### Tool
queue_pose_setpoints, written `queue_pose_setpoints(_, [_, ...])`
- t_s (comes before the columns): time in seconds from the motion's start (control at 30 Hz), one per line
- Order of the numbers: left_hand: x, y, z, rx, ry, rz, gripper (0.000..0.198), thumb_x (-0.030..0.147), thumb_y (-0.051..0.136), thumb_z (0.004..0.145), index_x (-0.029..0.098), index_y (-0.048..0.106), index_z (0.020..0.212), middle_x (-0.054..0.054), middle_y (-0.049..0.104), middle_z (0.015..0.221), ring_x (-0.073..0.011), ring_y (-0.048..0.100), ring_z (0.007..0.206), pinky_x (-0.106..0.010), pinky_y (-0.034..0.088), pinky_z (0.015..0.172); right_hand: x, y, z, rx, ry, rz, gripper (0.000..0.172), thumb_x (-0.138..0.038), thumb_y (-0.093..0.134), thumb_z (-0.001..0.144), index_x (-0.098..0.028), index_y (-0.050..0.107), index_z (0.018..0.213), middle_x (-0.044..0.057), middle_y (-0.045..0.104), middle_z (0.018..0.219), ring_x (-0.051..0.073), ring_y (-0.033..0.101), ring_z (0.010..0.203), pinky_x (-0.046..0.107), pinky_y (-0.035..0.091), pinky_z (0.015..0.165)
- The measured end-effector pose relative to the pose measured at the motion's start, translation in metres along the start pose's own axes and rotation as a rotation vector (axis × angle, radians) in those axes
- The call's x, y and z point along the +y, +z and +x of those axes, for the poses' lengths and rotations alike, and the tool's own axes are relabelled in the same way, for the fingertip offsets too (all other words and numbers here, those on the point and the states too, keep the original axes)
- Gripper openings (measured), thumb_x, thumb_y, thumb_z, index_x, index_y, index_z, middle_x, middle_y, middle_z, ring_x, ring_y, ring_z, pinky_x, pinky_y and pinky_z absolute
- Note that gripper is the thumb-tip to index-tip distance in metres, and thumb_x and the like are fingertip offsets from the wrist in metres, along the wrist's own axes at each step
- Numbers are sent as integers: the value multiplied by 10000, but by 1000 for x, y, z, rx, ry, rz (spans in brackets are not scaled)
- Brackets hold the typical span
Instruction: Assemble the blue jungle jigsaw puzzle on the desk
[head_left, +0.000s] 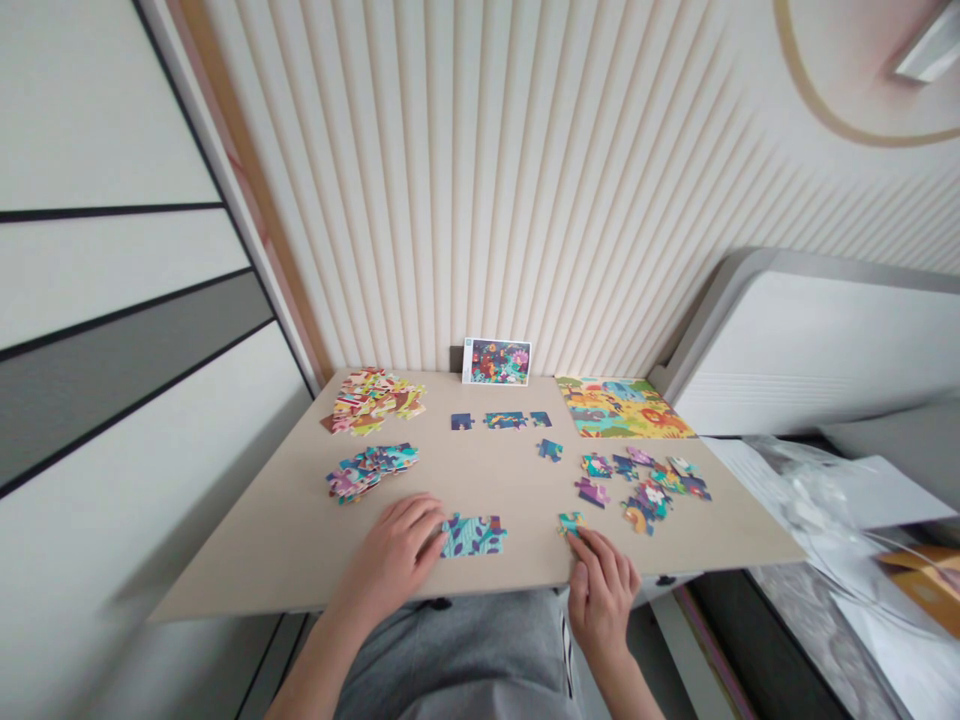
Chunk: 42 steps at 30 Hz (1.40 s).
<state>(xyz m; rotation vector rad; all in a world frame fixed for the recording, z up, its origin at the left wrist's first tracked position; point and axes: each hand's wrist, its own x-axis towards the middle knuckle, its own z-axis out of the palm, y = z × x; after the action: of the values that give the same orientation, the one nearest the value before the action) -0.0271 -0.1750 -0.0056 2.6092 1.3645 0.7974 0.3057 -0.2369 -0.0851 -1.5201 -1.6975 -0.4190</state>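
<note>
My left hand (401, 545) rests on the table's near side, fingers curled together and touching the left end of a joined strip of teal puzzle pieces (476, 537) with purple leaf shapes. Off to the right, my right hand (604, 585) has its fingertips on a single teal and yellow puzzle piece (571, 522), which lies at the table surface and is partly covered by the fingers. A gap of bare tabletop separates this piece from the strip.
Farther back lie dark blue joined pieces (506, 420) and a loose blue piece (550, 450). Loose pieces (649, 500) spread at right; piles of teal-purple (367, 472) and yellow-red pieces (371, 402) sit left. A picture card (496, 362) and a finished animal puzzle (622, 408) are at the back.
</note>
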Motion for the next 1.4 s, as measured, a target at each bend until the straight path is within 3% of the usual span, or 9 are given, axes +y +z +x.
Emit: queue_pose_setpoints(1.4, [1,0,-1,-22,-5,9,247,270,501,1003,271,656,1196,-57,656,1244,-258,561,1242,-472,470,1083,1,2,-1,24,-1,7,341,-199,473,976,-263,673,1244,67,690,1251,265,591,1181,455,341,1018])
